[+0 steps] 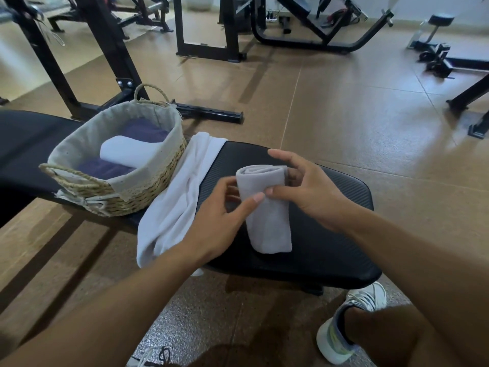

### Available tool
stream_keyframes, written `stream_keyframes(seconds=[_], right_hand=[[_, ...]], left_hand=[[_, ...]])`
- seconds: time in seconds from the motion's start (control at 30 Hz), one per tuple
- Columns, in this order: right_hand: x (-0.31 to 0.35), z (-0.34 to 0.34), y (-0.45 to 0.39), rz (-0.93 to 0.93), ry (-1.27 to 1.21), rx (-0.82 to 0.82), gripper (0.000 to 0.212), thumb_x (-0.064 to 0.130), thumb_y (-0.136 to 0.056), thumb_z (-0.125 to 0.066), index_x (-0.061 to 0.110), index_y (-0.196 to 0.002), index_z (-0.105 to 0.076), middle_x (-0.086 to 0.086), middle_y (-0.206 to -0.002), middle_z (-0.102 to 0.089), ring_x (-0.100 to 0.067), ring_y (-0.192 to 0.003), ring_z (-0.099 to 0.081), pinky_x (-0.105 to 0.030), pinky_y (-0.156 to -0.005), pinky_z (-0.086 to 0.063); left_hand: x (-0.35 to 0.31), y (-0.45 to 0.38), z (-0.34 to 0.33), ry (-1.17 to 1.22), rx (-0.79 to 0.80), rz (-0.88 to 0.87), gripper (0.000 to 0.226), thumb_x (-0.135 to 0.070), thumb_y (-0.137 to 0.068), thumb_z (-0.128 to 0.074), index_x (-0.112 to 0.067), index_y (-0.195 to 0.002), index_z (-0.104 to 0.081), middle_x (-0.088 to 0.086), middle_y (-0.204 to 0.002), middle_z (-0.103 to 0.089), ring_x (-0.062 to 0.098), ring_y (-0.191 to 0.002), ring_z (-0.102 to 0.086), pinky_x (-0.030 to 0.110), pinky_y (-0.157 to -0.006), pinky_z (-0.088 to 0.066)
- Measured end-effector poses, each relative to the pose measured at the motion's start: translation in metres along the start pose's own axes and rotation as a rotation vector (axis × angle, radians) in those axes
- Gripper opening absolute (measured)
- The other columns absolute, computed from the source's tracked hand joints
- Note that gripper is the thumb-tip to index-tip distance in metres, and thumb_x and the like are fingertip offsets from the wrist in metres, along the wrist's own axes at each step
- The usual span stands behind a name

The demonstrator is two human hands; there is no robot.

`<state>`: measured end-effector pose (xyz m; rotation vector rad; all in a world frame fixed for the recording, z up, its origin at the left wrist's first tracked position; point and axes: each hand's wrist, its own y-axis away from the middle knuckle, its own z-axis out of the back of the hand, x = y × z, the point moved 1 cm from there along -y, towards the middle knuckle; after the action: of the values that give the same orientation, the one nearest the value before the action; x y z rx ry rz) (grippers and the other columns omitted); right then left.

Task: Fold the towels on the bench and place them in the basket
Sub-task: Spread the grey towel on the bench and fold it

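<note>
Both hands are working a grey rolled towel [264,210] lying at the middle of the black worktop [330,250]. The left hand [222,221] is pinching its near side in a narrow grip; the right hand [304,186] is pinching its far end. Better to be keeping the roll tight while lifting. At nine o'clock an unfolded white towel [180,197] is waiting. At ten o'clock the wicker basket [148,186] is holding a white towel on purple ones.

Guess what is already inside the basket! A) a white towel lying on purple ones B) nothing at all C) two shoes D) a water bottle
A: inside the basket a folded white towel lies on top of purple towels.
</note>
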<state>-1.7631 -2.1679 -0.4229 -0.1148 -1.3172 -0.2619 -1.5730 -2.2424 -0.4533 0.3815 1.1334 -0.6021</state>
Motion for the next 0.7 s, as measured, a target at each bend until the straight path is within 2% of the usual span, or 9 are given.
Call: stream_keyframes(seconds=[0.07, 0.17, 0.27, 0.33, 0.47, 0.57, 0.7], right_hand=[[0.001, -0.006, 0.001, 0.02, 0.049, 0.037, 0.076, 0.009, -0.09, -0.074, 0.029, -0.154, -0.037, 0.007, -0.121, -0.073, -0.005, -0.11, -0.069, -0.025, -0.09, -0.058], [-0.001, -0.016, 0.002, 0.039, 0.092, 0.05, 0.077, 0.02, -0.092, -0.073, 0.029, -0.157, -0.032, 0.01, -0.135, -0.065, -0.001, -0.119, -0.063, -0.028, -0.1, -0.055], [-0.007, -0.027, 0.003, 0.066, 0.161, 0.058, 0.07, 0.036, -0.097, -0.064, 0.033, -0.157, -0.03, 0.015, -0.148, -0.053, 0.001, -0.129, -0.055, -0.031, -0.106, -0.051], [-0.009, -0.033, 0.005, 0.073, 0.263, 0.067, 0.068, 0.045, -0.101, -0.053, 0.038, -0.16, -0.02, 0.014, -0.154, -0.046, 0.0, -0.132, -0.051, -0.029, -0.107, -0.05], [-0.019, -0.044, 0.006, 0.133, 0.382, 0.006, 0.072, 0.055, -0.101, -0.044, 0.052, -0.156, 0.002, 0.013, -0.163, -0.031, -0.006, -0.144, -0.038, -0.037, -0.117, -0.039], [-0.021, -0.05, 0.005, 0.176, 0.459, 0.0, 0.071, 0.054, -0.102, -0.043, 0.05, -0.157, 0.003, 0.014, -0.165, -0.024, -0.006, -0.145, -0.034, -0.032, -0.117, -0.037], [-0.027, -0.058, 0.003, 0.169, 0.531, 0.035, 0.066, 0.055, -0.104, -0.038, 0.039, -0.16, -0.007, 0.016, -0.162, -0.027, -0.004, -0.14, -0.038, -0.034, -0.114, -0.04]], left_hand=[[-0.003, -0.003, 0.005, 0.044, -0.082, -0.021, 0.054, -0.064, -0.079, -0.065, -0.036, -0.124, -0.054, -0.021, -0.114, -0.067, -0.006, -0.103, -0.063, 0.013, -0.079, -0.053], [-0.004, -0.006, 0.009, 0.049, -0.107, -0.022, 0.049, -0.058, -0.08, -0.07, -0.033, -0.121, -0.059, -0.018, -0.111, -0.07, -0.003, -0.101, -0.066, 0.017, -0.078, -0.055], [-0.005, -0.008, 0.012, 0.032, -0.147, -0.024, 0.034, -0.044, -0.087, -0.072, -0.027, -0.115, -0.063, -0.015, -0.101, -0.07, -0.007, -0.089, -0.065, 0.011, -0.07, -0.05], [-0.005, -0.009, 0.013, 0.001, -0.17, -0.013, 0.025, -0.038, -0.092, -0.069, -0.024, -0.112, -0.064, -0.015, -0.096, -0.067, -0.011, -0.083, -0.061, 0.008, -0.066, -0.046], [-0.002, -0.01, 0.016, -0.011, -0.219, 0.041, 0.019, -0.036, -0.095, -0.067, -0.022, -0.108, -0.065, -0.012, -0.095, -0.067, -0.01, -0.077, -0.058, 0.006, -0.064, -0.043], [0.001, -0.013, 0.019, 0.027, -0.24, 0.118, 0.019, -0.035, -0.096, -0.066, -0.019, -0.105, -0.065, -0.007, -0.093, -0.068, -0.003, -0.076, -0.059, 0.008, -0.061, -0.043], [0.002, -0.013, 0.023, 0.064, -0.22, 0.165, 0.012, -0.028, -0.096, -0.063, -0.019, -0.105, -0.066, -0.004, -0.099, -0.069, 0.011, -0.093, -0.064, 0.021, -0.072, -0.046]])
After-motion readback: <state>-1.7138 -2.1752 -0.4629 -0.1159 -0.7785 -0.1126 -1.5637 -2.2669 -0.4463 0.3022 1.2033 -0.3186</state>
